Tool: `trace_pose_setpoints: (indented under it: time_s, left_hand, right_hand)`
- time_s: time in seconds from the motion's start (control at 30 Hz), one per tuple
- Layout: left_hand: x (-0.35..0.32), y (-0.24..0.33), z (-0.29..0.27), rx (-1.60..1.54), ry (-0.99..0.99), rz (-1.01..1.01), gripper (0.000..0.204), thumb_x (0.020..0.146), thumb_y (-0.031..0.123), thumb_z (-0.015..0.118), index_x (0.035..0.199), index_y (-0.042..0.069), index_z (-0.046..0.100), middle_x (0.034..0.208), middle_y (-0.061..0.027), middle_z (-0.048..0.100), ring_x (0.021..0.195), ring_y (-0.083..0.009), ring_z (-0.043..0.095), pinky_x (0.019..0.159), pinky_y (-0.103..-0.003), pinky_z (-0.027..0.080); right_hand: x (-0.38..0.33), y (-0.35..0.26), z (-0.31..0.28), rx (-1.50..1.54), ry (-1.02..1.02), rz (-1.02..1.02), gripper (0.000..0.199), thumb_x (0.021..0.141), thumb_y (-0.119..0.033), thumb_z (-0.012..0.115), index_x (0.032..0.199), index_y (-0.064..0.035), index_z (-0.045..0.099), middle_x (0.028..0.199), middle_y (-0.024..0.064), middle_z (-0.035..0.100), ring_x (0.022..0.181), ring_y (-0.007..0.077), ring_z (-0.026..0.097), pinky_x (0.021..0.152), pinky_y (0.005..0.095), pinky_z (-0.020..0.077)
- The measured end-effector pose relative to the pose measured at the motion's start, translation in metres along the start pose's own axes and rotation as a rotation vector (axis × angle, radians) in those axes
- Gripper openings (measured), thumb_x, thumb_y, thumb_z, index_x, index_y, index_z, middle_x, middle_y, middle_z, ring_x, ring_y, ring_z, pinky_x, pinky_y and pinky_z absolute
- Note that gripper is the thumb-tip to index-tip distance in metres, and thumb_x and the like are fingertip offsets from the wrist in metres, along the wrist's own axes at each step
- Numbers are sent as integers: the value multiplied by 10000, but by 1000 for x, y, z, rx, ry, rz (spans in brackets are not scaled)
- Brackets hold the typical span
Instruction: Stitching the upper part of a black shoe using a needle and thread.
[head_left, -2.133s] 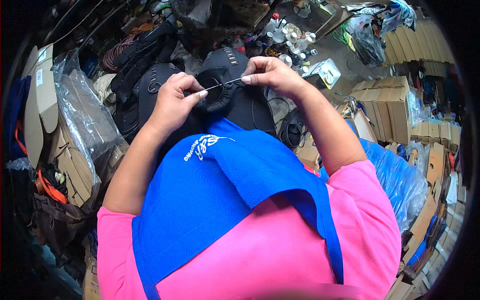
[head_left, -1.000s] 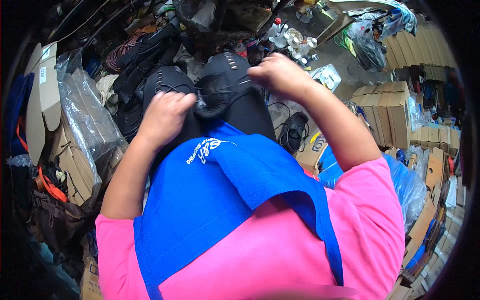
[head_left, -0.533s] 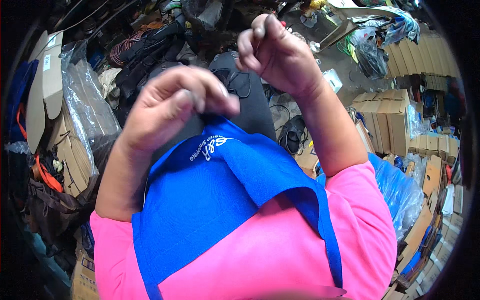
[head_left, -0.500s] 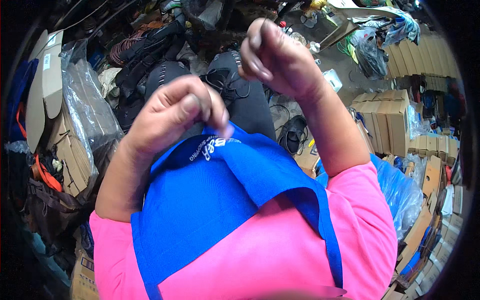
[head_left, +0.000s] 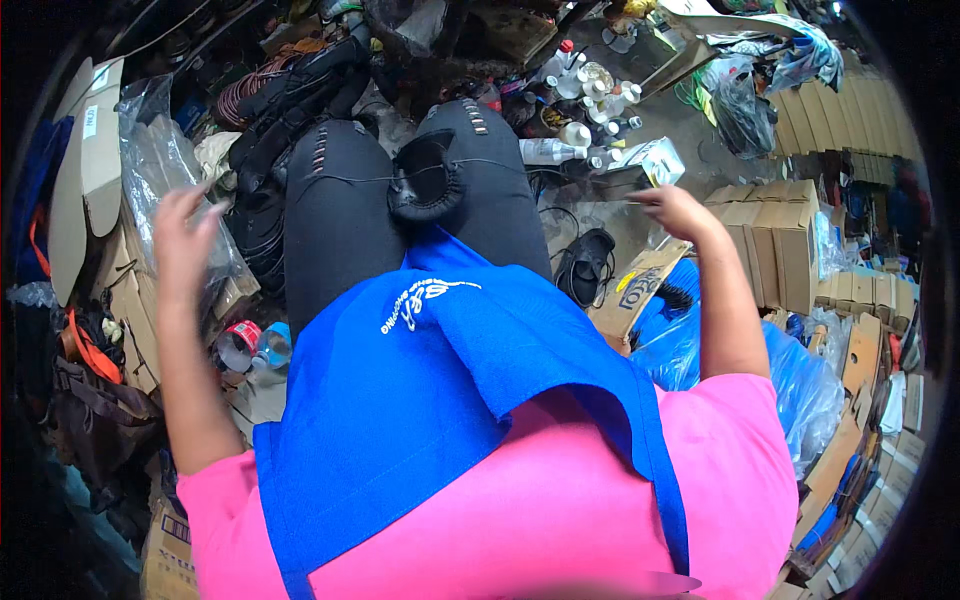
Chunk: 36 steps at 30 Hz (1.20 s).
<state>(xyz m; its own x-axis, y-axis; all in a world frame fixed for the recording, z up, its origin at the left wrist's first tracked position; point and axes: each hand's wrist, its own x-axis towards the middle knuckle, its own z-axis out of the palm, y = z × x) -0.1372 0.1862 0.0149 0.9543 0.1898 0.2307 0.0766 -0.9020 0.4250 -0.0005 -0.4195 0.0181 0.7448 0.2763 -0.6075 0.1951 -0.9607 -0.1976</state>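
A black shoe (head_left: 428, 180) sits between my knees, its opening up and stitched around the edge. Dark thread (head_left: 500, 160) stretches out from both sides of it across my thighs. Out to the left, my left hand (head_left: 185, 235) is smeared by motion, so whatever its fingers hold is unclear. My right hand (head_left: 680, 212) is raised on the right, fingers pinched at the end of the thread. Black trousers (head_left: 340, 225) cover my legs, and a blue apron (head_left: 400, 400) lies over my lap.
Several plastic bottles (head_left: 575, 135) and a white container (head_left: 655, 160) stand ahead to the right. Another black shoe (head_left: 590, 262) lies by my right leg. Cardboard pieces (head_left: 765, 235) are stacked at the right; plastic-wrapped material (head_left: 170, 180) leans at the left.
Both hands have swung apart from above my lap, the left one outward left, the right one outward right and lower. The shoe and the stretched thread now show between my knees.
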Motion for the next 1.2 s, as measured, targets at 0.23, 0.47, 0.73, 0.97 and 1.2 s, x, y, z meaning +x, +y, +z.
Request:
trace_pose_setpoints:
  time_s: [0.23, 0.47, 0.73, 0.97, 1.2]
  left_hand:
    - [45, 156, 82, -713, -384, 349, 285, 782, 118, 697, 1059, 64, 661, 1028, -89, 635, 999, -212, 592, 888, -321, 462]
    - [68, 161, 103, -839, -846, 146, 238, 803, 173, 705, 948, -4, 639, 891, -19, 562, 848, -106, 537, 776, -254, 440]
    - [64, 161, 107, -1056, -926, -22, 246, 791, 190, 720, 931, -1, 652, 880, -11, 610, 839, -92, 556, 783, -241, 439]
    - [63, 160, 109, -1100, -940, -82, 274, 777, 184, 729, 968, -4, 670, 877, -29, 659, 823, -91, 582, 796, -238, 450]
    - [61, 159, 110, -1132, -946, -101, 272, 780, 154, 724, 995, -5, 680, 895, -45, 678, 828, -103, 602, 816, -247, 458]
  right_hand:
    - [24, -190, -23, 608, 159, -506, 191, 808, -69, 675, 995, -37, 688, 828, 21, 666, 762, 83, 596, 697, 241, 481]
    - [60, -192, -21, 472, 184, -688, 112, 786, -40, 686, 898, -34, 693, 850, 28, 649, 826, 114, 601, 752, 259, 488]
    - [62, -183, -12, 519, 184, -703, 102, 770, -82, 713, 871, -72, 706, 843, 15, 601, 854, 129, 568, 784, 270, 458]
    - [60, -183, -8, 533, 183, -688, 142, 734, -110, 736, 874, -99, 719, 850, 41, 610, 859, 164, 598, 788, 290, 481]
    - [53, -188, -12, 498, 187, -694, 101, 761, -75, 714, 861, -78, 706, 836, 12, 606, 860, 136, 567, 775, 282, 461]
